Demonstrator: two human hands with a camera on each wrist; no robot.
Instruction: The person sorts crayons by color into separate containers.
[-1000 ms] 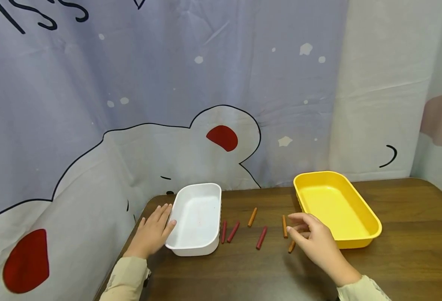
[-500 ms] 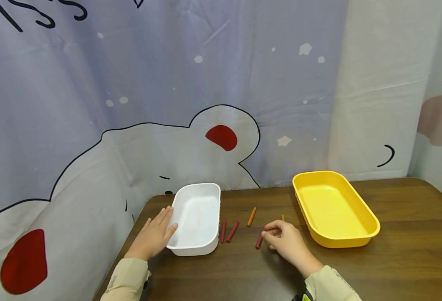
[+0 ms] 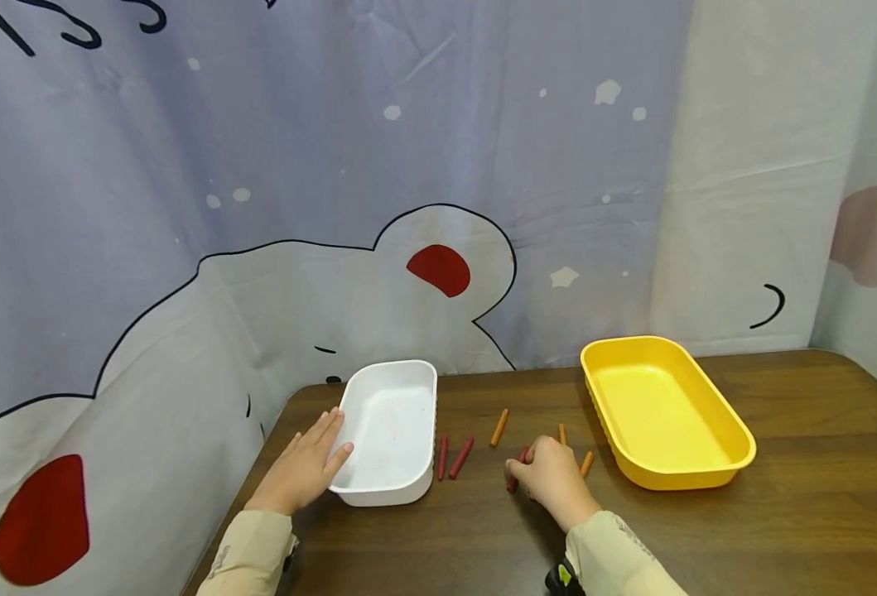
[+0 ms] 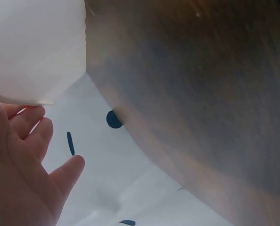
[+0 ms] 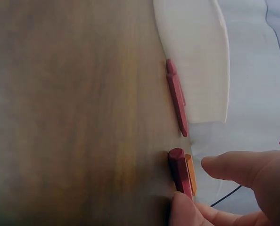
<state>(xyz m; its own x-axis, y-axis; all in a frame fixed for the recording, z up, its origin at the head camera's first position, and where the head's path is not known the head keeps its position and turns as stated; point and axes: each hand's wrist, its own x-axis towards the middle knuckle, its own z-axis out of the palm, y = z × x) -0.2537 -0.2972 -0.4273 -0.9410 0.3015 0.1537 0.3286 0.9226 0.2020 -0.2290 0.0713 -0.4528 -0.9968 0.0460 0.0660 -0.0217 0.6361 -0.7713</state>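
Observation:
My left hand (image 3: 304, 465) lies with its fingers out against the left rim of the white tray (image 3: 386, 495); in the left wrist view its fingertips (image 4: 36, 113) meet the tray's edge. My right hand (image 3: 557, 484) is down around a dark red crayon (image 3: 513, 482) on the table. In the right wrist view one fingertip touches this crayon (image 5: 178, 165), while another finger (image 5: 234, 165) reaches past it with a gap. Two more red crayons (image 3: 461, 458) lie beside the white tray. Orange crayons (image 3: 498, 428) lie behind and to the right of the right hand.
A yellow tray (image 3: 677, 480) stands at the right on the brown wooden table (image 3: 803, 513). A printed curtain (image 3: 319, 165) hangs behind the table and along its left side.
My right hand has moved left from the orange crayons beside the yellow tray and down to the single red crayon. My left hand has stayed at the white tray.

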